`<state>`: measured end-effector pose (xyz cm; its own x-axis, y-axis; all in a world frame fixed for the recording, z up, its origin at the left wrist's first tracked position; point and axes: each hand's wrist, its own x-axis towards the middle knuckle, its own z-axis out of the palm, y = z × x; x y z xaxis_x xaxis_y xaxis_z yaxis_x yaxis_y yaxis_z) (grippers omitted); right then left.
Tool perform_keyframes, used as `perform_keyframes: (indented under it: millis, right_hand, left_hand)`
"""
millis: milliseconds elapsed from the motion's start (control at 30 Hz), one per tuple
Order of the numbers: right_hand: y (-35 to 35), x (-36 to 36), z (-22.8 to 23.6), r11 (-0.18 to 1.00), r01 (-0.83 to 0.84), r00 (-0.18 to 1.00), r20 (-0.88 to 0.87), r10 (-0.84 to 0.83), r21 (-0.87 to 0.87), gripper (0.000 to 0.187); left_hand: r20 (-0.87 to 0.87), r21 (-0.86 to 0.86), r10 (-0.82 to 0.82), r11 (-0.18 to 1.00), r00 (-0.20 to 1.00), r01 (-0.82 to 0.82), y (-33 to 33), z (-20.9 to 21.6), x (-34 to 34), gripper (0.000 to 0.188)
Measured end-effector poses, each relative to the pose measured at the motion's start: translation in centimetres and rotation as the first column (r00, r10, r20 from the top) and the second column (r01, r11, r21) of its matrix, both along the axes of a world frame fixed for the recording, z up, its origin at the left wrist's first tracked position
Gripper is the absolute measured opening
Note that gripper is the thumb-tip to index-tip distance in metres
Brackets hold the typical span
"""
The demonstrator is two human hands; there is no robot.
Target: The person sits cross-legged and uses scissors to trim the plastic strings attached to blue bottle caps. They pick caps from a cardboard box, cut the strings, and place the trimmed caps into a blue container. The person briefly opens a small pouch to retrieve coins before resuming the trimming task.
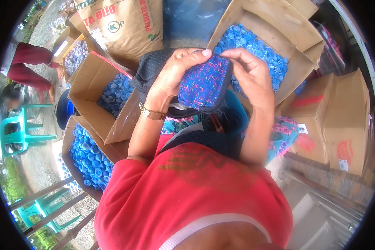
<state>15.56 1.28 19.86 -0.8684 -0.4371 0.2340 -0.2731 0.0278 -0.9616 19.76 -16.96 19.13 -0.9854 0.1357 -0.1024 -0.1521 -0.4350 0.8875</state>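
A small blue-and-purple patterned zip pouch (pixel 204 83) with a dark edge is held up in front of my chest. My left hand (pixel 176 71) grips its left side, thumb along the top; a gold-coloured watch is on that wrist. At the upper right corner my right hand (pixel 252 75) pinches the pouch's edge between thumb and fingers. Whether a zip pull is between them I cannot tell. Behind the left hand sits a dark dotted bag (pixel 148 66), partly hidden by hand and pouch. A teal-blue tub (pixel 237 116) shows below the right hand.
Cardboard boxes hold many blue caps (pixel 254 48), with more in a box (pixel 87 104) at left. A large paper sack (pixel 121 29) stands ahead. Closed cartons (pixel 341 121) are at right. Green plastic chairs (pixel 23 129) and a person in dark red trousers (pixel 33 68) are at far left.
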Motion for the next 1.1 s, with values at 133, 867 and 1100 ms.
perform_keyframes:
  millis: [133,867,1100]
  right_hand:
    - [-0.1,0.4,0.1,0.95,0.294,0.898,-0.372,-0.235,0.11,0.007]
    - [-6.9,4.9,-0.8,0.912,0.403,0.52,-0.801,-0.297,-0.077,0.011]
    - [-7.4,3.7,-1.2,0.956,0.118,0.927,-0.315,-0.203,-0.269,0.007]
  left_hand:
    - [0.022,0.019,0.037,0.999,0.999,-0.038,0.5,-0.1,-0.1,0.031]
    - [0.121,0.526,0.623,0.62,0.773,-0.582,0.0,-1.6,-3.6,0.031]
    - [0.038,0.283,0.706,0.671,0.707,-0.685,-2.4,-1.5,-3.1,0.049]
